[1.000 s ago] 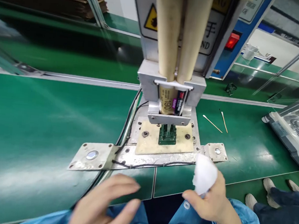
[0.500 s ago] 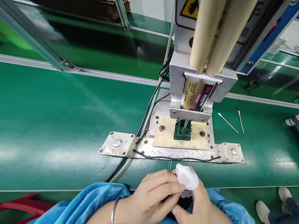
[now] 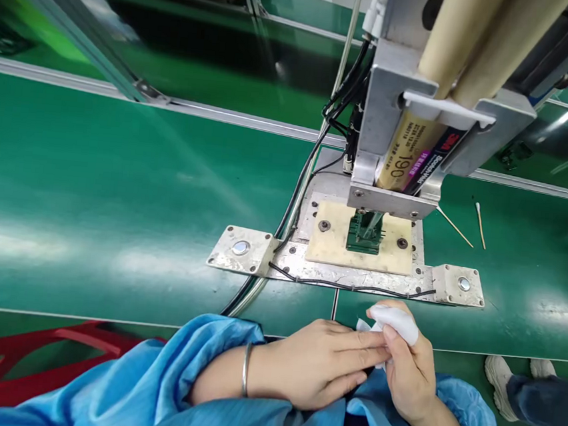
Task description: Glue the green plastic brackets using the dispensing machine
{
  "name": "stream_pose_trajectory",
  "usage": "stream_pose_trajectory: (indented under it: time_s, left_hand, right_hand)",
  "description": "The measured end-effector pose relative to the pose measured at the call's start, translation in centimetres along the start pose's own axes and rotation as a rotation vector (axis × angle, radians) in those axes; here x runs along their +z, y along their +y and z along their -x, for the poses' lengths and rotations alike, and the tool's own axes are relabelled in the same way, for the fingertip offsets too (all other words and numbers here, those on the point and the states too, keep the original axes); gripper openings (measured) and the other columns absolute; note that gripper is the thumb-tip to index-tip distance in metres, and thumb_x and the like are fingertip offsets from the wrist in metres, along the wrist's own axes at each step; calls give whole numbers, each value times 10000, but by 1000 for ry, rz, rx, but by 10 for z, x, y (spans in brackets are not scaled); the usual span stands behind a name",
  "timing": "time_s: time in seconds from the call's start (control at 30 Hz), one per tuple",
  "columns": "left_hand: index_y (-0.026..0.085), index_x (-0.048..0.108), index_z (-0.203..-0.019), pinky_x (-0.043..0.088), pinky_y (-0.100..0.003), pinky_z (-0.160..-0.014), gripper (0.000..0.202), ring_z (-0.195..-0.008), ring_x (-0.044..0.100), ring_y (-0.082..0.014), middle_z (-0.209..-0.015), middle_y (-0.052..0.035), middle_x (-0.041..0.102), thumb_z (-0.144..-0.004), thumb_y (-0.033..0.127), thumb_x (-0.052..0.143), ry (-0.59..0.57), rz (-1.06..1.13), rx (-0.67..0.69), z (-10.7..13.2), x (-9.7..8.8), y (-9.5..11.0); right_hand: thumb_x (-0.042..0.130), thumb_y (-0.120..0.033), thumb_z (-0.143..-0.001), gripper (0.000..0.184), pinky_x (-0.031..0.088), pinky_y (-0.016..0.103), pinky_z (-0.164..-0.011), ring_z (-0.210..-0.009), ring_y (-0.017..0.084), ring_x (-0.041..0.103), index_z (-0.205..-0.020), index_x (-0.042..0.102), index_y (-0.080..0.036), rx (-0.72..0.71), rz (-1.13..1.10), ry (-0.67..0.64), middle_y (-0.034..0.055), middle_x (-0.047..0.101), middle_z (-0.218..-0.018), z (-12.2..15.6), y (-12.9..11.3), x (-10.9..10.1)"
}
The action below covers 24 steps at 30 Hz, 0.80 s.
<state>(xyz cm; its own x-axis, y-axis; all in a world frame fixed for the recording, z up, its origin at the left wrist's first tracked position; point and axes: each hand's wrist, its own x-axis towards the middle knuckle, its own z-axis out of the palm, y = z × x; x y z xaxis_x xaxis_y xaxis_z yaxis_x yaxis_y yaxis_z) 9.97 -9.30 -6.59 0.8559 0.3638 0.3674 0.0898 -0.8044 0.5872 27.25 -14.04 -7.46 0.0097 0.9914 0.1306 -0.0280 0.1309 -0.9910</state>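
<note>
A folded white wipe (image 3: 400, 323), cloth or tissue, is in my right hand (image 3: 412, 369), with the thumb pressed on it and the fingers curled behind. My left hand (image 3: 320, 364) lies palm down in front of my body, its fingers stretched out toward my right thumb and touching the wipe at the tips. A loose corner of the wipe sticks up above the left fingers. Beyond my hands, a dispensing press with a labelled two-barrel adhesive cartridge (image 3: 410, 155) stands over a small green part (image 3: 364, 241) seated in a cream fixture plate (image 3: 328, 251).
Metal push buttons sit on the left button box (image 3: 252, 260) and right button box (image 3: 450, 292) of the base. Two cotton swabs (image 3: 480, 225) lie to the press's right. Black cables (image 3: 298, 197) run along its left. A red chair (image 3: 70, 346) is at lower left; a person's shoes (image 3: 501, 388) show at right.
My view has shifted, so the press sits further right. My hands have moved right, and the wipe has passed from between both hands' fingers to under my right thumb. My left fingers have straightened.
</note>
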Motion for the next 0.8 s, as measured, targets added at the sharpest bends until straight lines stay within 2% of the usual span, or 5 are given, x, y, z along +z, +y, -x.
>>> stream_pose_trajectory:
  time_s: [0.17,0.37,0.57,0.67,0.8]
  left_hand:
    - [136,429,-1367,572,-305,-785,472,-996,676,-223,-1288,-147,618,-902,214,449,-116,62,26,1,0,0]
    - [105,539,-1185,573,-317,-726,307,-852,682,-215,-1047,-141,697,-892,153,458,31,-55,-74,1,0,3]
    - [88,430,-1333,563,-353,-744,440,-941,686,-245,-1241,-179,637,-919,235,455,-83,-143,-10,-1,0,3]
    - [109,448,-1318,545,-323,-692,417,-919,695,-222,-1249,-156,642,-914,212,459,-110,-89,28,-2,0,2]
    - [101,504,-1248,524,-304,-660,359,-919,691,-195,-1207,-137,671,-894,141,463,-16,-27,96,-2,-8,5]
  right_hand:
    - [469,-259,-967,275,540,348,-846,-1019,212,607,-1152,671,-280,1,94,-43,55,636,-1130,-2,-5,0]
    - [460,-223,-957,290,512,384,-906,-1019,213,594,-1129,683,-291,-86,95,-73,48,654,-1080,-8,-11,4]
    - [485,-354,-956,236,531,358,-793,-865,200,612,-1032,677,-240,34,-123,120,60,646,-931,2,0,10]
    - [561,-497,-897,299,521,300,-619,-652,157,556,-857,618,-207,60,-212,157,23,563,-732,3,-3,11]
    - [703,-465,-810,332,419,220,-470,-508,99,420,-716,504,-217,-76,19,230,-42,424,-596,-3,-20,-2]
